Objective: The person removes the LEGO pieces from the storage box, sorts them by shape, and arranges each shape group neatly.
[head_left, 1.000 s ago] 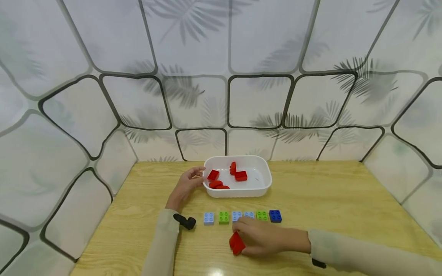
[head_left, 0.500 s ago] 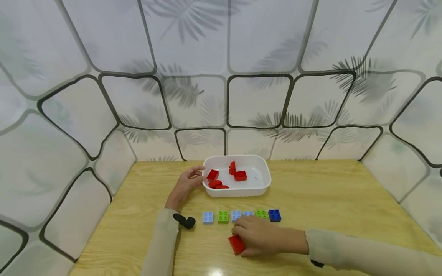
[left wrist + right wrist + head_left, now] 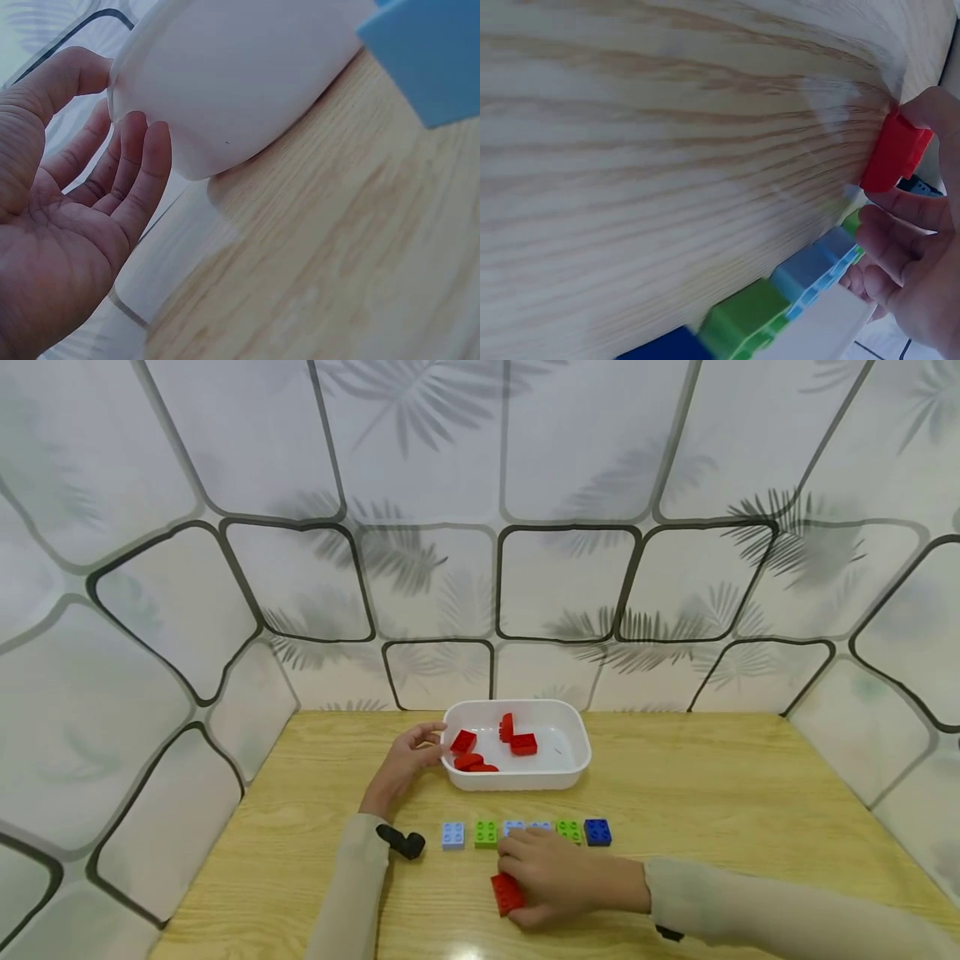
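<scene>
- Now my right hand [image 3: 551,875] is pinching a red brick [image 3: 505,895], studs up, on the near side of the row [image 3: 486,834]; whether it's touching the table [image 3: 675,768], I can't tell.
- My left hand [image 3: 406,762] is curving loosely, fingertips touching the tub [image 3: 517,782].
- Doing this well, I'm judging, is calling for a light pinch, level brick, knuckles clear of the row.
- I'm finding no readable brand, label or writing.

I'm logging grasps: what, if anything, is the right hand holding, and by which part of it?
A red rectangular plastic brick, pinched at opposite ends by the fingers of the right hand.
</scene>
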A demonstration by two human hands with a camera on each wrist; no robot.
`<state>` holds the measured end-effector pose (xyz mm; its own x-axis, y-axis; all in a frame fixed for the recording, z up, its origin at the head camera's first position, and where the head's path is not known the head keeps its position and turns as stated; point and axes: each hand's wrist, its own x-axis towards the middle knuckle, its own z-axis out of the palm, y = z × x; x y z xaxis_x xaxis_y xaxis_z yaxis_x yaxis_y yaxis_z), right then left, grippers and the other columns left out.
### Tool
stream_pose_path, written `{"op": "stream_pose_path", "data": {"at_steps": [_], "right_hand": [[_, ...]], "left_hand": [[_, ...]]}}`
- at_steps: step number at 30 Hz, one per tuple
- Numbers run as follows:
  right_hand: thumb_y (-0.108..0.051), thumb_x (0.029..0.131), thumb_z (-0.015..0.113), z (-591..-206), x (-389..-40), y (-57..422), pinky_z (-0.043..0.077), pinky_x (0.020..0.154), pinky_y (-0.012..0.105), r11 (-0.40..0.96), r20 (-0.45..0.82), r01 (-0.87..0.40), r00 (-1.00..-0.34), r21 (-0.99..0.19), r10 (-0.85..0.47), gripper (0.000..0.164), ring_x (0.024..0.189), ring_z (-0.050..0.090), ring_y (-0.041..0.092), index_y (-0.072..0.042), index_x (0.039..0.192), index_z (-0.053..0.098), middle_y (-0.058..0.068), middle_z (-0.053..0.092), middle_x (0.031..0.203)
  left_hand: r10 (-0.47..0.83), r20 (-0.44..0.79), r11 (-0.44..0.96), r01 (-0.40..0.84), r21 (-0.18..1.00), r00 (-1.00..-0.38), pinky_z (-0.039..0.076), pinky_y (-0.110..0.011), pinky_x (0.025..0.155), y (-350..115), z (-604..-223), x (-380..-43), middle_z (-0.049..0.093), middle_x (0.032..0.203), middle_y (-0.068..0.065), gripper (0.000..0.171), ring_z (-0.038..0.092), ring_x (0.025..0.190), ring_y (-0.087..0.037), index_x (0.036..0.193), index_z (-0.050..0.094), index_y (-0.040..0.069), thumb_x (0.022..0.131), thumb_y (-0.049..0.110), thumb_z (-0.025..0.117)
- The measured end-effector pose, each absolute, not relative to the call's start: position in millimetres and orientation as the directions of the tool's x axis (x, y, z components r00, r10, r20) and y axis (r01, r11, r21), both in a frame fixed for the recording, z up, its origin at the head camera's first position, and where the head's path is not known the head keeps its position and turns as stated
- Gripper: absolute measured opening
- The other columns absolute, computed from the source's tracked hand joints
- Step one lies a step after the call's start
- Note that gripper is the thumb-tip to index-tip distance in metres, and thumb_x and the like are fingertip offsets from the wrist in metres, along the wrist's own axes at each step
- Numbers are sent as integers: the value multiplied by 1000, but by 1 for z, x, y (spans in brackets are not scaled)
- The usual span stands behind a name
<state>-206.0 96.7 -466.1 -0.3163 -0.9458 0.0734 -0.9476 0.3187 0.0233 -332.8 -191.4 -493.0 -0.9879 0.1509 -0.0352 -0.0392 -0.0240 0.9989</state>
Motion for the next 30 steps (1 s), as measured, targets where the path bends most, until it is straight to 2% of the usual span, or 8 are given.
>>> {"op": "stream_pose_path", "data": {"at_steps": [11, 19, 24, 30], "right_hand": [[-59, 92, 60, -470, -203, 58, 50, 92, 28, 345, 86, -936, -339, 71, -937, 46, 106, 54, 9, -16, 107, 65, -3, 60, 118], [-65, 94, 54, -473, -204, 35, 48, 89, 27, 408, 137, -907, -393, 105, -909, 51, 103, 53, 9, -17, 109, 65, -3, 61, 116], [-66, 91, 57, -474, -204, 28, 48, 85, 26, 427, 167, -888, -401, 172, -901, 53, 99, 53, 11, -16, 107, 66, -3, 62, 111], [-67, 88, 60, -474, -204, 25, 47, 83, 26, 453, 160, -874, -428, 177, -889, 54, 97, 52, 10, -16, 106, 67, -3, 62, 108]], "left_hand": [[154, -17, -46, -25, 999, -988, 57, -24, 81, -192, -496, -333, 56, 107, -5, 46, 61, 93, -13, 138, 54, -3, 93, -3, 63], [166, 2, -43, -6, 999, -986, 58, -24, 80, -192, -493, -331, 55, 107, -6, 47, 62, 92, -13, 139, 53, -4, 94, -2, 63], [171, 1, -39, -5, 999, -985, 57, -23, 81, -191, -494, -331, 55, 108, -7, 46, 61, 93, -13, 139, 53, -4, 94, -1, 63], [170, -1, -50, -9, 999, -985, 57, -23, 80, -191, -494, -331, 55, 106, -6, 47, 61, 92, -13, 139, 52, -5, 93, -3, 62]]}}
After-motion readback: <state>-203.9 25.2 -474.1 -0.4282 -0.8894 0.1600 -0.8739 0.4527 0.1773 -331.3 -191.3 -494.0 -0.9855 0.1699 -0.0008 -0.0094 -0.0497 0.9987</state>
